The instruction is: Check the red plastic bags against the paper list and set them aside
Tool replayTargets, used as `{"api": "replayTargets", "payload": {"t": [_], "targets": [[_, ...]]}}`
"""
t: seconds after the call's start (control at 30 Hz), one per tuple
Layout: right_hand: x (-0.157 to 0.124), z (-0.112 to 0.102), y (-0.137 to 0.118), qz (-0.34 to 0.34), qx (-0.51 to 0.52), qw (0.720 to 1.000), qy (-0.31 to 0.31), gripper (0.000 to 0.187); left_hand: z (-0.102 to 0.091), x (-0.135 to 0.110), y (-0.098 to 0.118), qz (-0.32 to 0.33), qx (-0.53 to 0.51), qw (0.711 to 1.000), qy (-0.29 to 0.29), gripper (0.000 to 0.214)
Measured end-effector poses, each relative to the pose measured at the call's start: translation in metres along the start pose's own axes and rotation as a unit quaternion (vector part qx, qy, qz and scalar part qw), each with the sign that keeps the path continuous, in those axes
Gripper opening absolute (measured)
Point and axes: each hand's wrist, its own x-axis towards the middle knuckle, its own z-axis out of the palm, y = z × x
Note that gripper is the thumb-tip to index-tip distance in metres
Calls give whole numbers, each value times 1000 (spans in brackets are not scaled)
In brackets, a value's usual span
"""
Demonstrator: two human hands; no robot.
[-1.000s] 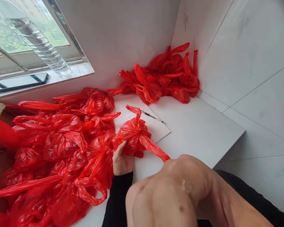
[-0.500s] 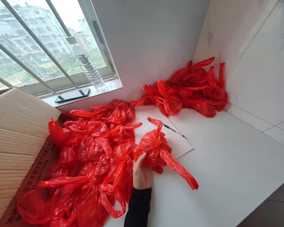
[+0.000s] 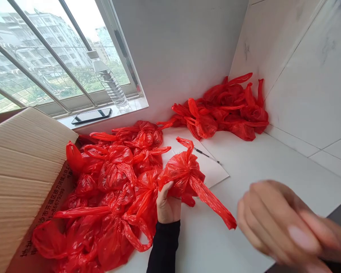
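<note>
My left hand (image 3: 168, 204) grips the side of a red plastic bag (image 3: 182, 168), its thumb pressed on the film. The bag is bunched up with a knot-like gather; one handle loop stands up at the back and a long twisted handle (image 3: 216, 203) trails right. What is inside the bag cannot be made out. My right hand (image 3: 284, 220), blurred, is in the lower right with its fingers curled loosely and nothing visible in them. It is apart from the bag, near the end of the trailing handle. A pile of tied red bags (image 3: 116, 170) lies left of my left hand.
A cardboard box (image 3: 22, 151) with printed characters stands at left. More red bags (image 3: 230, 110) lie in the far corner. A pen (image 3: 206, 153) rests on white paper (image 3: 218, 175) on the white table (image 3: 261, 167). A phone (image 3: 92, 116) and a water bottle (image 3: 113, 89) are on the windowsill.
My right hand has come into view from the lower right. My left hand still grips the bag in about the same place, and the view has shifted slightly.
</note>
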Motion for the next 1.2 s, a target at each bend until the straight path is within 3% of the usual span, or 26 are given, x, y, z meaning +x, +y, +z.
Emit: {"api": "replayTargets", "payload": {"t": [0.07, 0.13, 0.23, 0.33, 0.43, 0.53, 0.6, 0.7, 0.8, 0.93, 1.07, 1.2], "targets": [[23, -35, 13, -68, -10, 980, 187, 24, 4, 2, 6, 5, -26, 1000, 7, 19], [49, -65, 37, -75, -125, 952, 269, 17, 5, 5, 9, -3, -35, 999, 11, 19], [75, -87, 76, -26, -241, 943, 229, 36, 1, 11, 6, -22, -23, 999, 15, 18], [79, -86, 105, -2, -251, 946, 206, 30, -6, 15, -3, -15, 13, 1000, -18, 23], [72, -83, 118, 1, -257, 938, 234, 23, -8, 14, -11, 11, 63, 996, -61, 38], [68, -91, 121, -10, -285, 908, 308, 28, -9, 13, -14, 24, 81, 995, -45, 39], [68, -99, 122, 4, -280, 905, 321, 35, -10, 14, -14, 23, 61, 998, -23, 37], [69, -105, 122, 54, -213, 942, 255, 46, -13, 15, -11, 3, 21, 1000, -5, 34], [68, -102, 119, 75, -137, 969, 193, 41, -14, 16, -8, -18, 14, 1000, -1, 29], [66, -100, 114, 32, -103, 973, 204, 25, -9, 11, -12, -10, 65, 996, -60, 34], [65, -103, 113, 21, -94, 972, 214, 24, -3, 6, -17, 16, 147, 981, -128, 42], [64, -98, 112, 37, -111, 979, 164, 29, -6, 9, -18, 15, 184, 977, -111, 35]]}}
